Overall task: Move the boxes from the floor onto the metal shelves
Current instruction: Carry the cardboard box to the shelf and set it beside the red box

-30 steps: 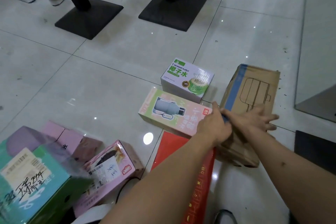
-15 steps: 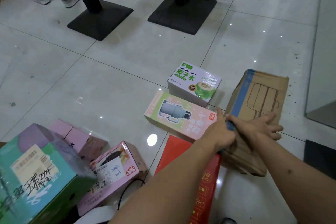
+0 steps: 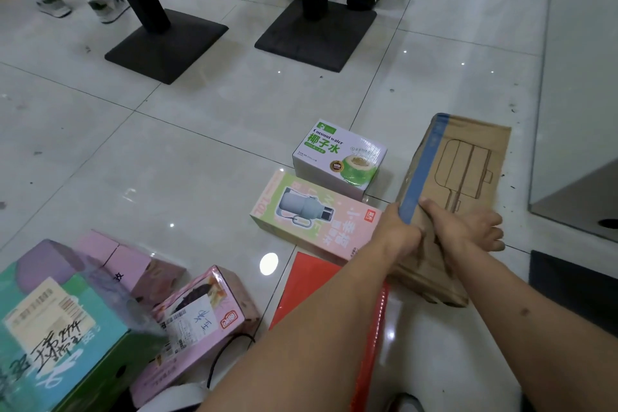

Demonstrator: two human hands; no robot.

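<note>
A brown cardboard box [image 3: 468, 157] with a blue tape strip along its left edge lies on the tiled floor at the right. My left hand [image 3: 399, 232] grips that taped edge. Across the box top lies my right hand [image 3: 468, 227], thumb near the tape and fingers bent over the box's right edge. Close by on the left are a white and green coconut water box [image 3: 337, 157], a pink and green bottle box [image 3: 301, 211] and a flat red box [image 3: 311, 288], partly hidden under my left forearm. No metal shelf is in view.
At the lower left lie a teal box [image 3: 50, 344] and pink boxes [image 3: 197, 321], with a black cable beside them. Two black table bases [image 3: 167, 43] [image 3: 316, 33] and other people's shoes stand at the back. A glass panel [image 3: 582, 110] rises at the right, a dark mat below it.
My left hand has closed round the box's taped edge. The right hand's fingers have slid towards the box's right edge. The camera has drawn back a little.
</note>
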